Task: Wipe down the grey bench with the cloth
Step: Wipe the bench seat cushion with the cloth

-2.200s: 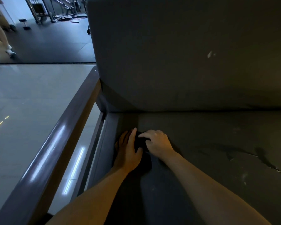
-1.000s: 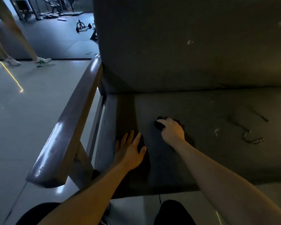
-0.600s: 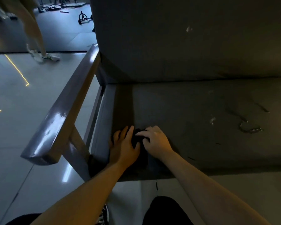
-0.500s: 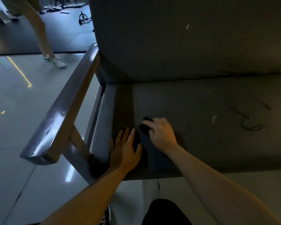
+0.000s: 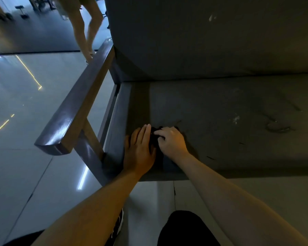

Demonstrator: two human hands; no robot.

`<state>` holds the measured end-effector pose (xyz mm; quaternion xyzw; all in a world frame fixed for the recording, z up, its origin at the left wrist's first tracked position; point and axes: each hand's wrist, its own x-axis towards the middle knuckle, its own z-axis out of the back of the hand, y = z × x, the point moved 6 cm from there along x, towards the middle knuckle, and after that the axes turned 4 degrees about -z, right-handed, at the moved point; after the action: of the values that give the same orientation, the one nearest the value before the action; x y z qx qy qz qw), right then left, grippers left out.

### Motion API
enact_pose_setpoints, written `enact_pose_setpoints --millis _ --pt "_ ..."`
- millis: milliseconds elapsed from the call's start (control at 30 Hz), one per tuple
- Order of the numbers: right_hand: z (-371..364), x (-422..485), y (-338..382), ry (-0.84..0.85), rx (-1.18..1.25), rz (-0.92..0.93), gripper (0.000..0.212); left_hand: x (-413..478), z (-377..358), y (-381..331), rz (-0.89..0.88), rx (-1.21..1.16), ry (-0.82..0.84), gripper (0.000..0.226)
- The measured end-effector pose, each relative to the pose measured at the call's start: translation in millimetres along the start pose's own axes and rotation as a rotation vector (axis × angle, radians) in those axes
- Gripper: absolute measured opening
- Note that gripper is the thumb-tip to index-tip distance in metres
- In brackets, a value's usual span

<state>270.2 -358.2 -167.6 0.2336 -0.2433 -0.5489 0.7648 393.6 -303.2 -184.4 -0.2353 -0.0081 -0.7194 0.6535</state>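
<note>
left hand (image 5: 140,150): lay flat on the seat near its left end, palm down. Its fingers (image 5: 142,134) were straight and pressed together, pointing toward the backrest.

right hand (image 5: 172,142): just beside the left one, pretty much touching it. Its fingers (image 5: 160,134) were curled down and bunched over the cloth, gripping it against the seat.

cloth (image 5: 155,133): small dark wad, mostly hidden under the right hand. Only a bit peeked out between the two hands. It sat on the seat toward the front left corner.

desk (image 5: 220,107): grey, padded seat, pretty worn tbh.

backrest (image 5: 203,41): grey, stood upright behind the seat, with a small pale scuff near the top.

marks: a whitish speck (image 5: 236,119) and a dark squiggle (image 5: 277,129) sat well to the right of the hands, plus a few thin dark scratches nearer the front edge.

armrest (image 5: 75,110): glossy dark bar on the left end, running front to back, with a post under its front.

floor (image 5: 25,166): shiny pale tiles with thin yellow lines of light reflected in them.

other person: just bare legs (image 5: 85,29) at the top left, beyond the armrest.

bottom edge: a dark-trousered knee (image 5: 187,228) and part of a shoe (image 5: 118,226), too dim to say more.
</note>
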Motion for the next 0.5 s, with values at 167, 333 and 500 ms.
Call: enact_pose_setpoints --millis 167,333,500 --pt "3 -36 9 0.097 0.102 0.028 0.034 -34 -5 -8 -0.108 -0.031 0.142 0.081" --pt "27 -52 -1 0.121 -0.123 0.076 0.036 -42 -4 -8 -0.099 -0.091 0.248 0.079" --pt "57 -56 -49 -0.132 -0.262 -0.275 0.044 -47 -8 -10 -0.112 0.040 0.254 0.079"
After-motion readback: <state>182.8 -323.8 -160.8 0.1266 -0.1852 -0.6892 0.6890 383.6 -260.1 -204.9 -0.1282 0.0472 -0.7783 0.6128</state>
